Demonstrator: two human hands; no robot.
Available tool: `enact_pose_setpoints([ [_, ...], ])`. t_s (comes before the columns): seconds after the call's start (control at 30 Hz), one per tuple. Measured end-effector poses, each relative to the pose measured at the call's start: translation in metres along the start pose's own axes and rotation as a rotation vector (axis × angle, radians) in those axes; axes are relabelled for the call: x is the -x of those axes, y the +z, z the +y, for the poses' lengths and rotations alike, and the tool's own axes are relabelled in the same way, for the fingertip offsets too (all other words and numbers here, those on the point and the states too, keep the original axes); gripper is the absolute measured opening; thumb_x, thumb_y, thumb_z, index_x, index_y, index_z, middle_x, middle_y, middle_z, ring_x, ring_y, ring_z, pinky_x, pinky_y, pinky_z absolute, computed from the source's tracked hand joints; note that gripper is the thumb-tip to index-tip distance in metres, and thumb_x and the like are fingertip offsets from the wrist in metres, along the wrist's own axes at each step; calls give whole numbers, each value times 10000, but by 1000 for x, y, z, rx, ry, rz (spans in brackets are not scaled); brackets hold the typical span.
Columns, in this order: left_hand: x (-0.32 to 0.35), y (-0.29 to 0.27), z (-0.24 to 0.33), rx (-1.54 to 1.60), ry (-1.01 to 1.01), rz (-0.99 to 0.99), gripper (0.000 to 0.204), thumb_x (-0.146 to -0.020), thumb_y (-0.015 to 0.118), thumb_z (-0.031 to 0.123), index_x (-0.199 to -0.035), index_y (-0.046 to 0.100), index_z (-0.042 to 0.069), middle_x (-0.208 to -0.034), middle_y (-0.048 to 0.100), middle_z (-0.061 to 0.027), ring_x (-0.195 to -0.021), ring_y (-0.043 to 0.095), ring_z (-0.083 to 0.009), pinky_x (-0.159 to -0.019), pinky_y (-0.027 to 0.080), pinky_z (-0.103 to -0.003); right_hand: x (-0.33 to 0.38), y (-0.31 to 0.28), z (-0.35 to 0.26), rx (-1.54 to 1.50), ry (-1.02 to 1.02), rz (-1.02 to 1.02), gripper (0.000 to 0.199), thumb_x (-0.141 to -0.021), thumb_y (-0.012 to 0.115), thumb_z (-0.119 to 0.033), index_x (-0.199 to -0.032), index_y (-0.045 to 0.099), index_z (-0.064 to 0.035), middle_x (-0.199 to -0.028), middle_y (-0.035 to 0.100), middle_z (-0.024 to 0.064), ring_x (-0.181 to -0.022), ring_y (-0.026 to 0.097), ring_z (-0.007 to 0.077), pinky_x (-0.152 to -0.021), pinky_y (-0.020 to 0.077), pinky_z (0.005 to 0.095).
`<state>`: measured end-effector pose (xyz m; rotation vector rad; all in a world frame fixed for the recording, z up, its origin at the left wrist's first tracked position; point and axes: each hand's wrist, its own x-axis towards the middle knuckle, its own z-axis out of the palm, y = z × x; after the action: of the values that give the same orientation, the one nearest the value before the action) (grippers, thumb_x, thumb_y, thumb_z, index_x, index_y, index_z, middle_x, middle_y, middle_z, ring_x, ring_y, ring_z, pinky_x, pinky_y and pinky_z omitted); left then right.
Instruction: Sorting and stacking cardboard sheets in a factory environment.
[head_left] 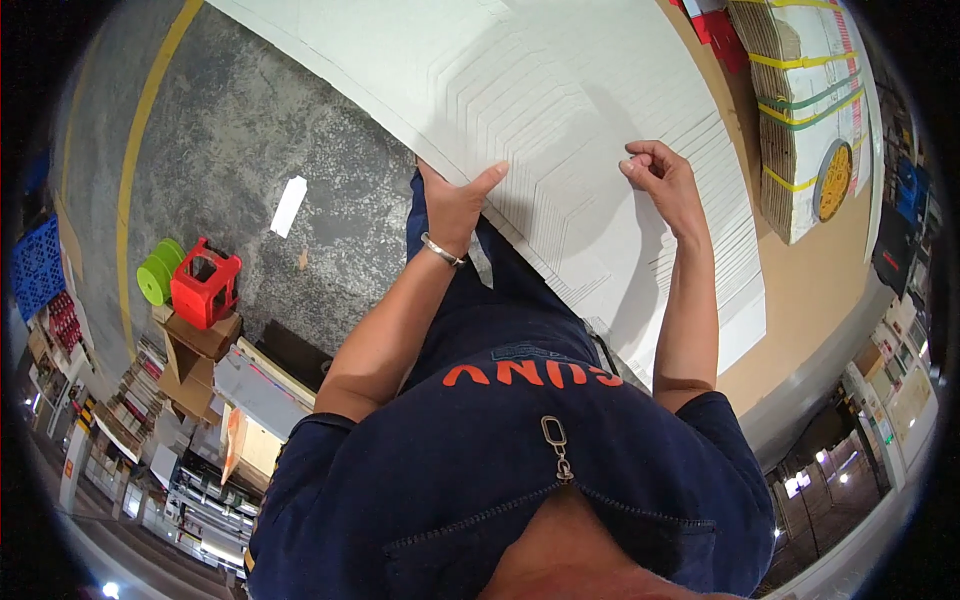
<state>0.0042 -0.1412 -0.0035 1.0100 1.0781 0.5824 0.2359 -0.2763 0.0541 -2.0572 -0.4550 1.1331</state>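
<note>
A spread stack of large white cardboard sheets (590,160) lies in front of me, their edges fanned out in steps. My left hand (455,205), with a bracelet (441,250) at its wrist, grips the near left edge of the sheets. Its thumb lies on top, while the fingers are hidden underneath. Above the right part of the stack is my right hand (668,190), its fingers curled and its thumb close to the index finger. Nothing shows in that hand, and it casts a shadow on the sheets.
Strapped bundles of cardboard (800,110) stand at the far right on a brown board (800,270), beside a yellow round tape roll (833,180). On the grey floor at left are a white paper scrap (288,207), a red plastic stool (206,284), a green spool (160,271) and cardboard boxes (190,375).
</note>
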Motion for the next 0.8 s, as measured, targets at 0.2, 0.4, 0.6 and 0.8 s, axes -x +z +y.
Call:
enact_pose_setpoints([
  [0.2, -1, 2, 1, 11, -27, 5, 772, -641, 797, 81, -1241, 321, -15, -1165, 453, -119, -1053, 468, -199, -909, 407, -320, -2, -3, 10, -28, 16, -42, 267, -804, 704, -127, -1016, 601, 0, -696, 536, -51, -622, 459, 34, -571, 380, 183],
  [0.4, -1, 4, 8, 22, -35, -11, 724, -639, 787, 78, -1214, 357, -17, -1122, 495, -117, -1011, 506, -207, -878, 428, -327, -2, -5, 10, -73, 7, -92, 281, -797, 709, -122, -1011, 578, 5, -671, 497, -60, -601, 427, 27, -541, 341, 176],
  [0.6, -2, 3, 4, 20, -10, 10, 727, -639, 787, 95, -1214, 356, -16, -1127, 496, -122, -1025, 510, -212, -884, 430, -328, -1, -6, 13, -57, -13, -83, 303, -787, 717, -119, -1026, 579, 5, -678, 508, -58, -602, 435, 30, -539, 346, 177],
  [0.8, 1, 0, 0, -8, 9, -36, 740, -641, 797, 97, -1215, 344, -19, -1136, 483, -121, -1036, 503, -213, -891, 429, -330, 6, -2, 9, 5, 0, 10, 370, -787, 719, -123, -1089, 565, 25, -712, 555, -27, -631, 478, 45, -565, 383, 192],
])
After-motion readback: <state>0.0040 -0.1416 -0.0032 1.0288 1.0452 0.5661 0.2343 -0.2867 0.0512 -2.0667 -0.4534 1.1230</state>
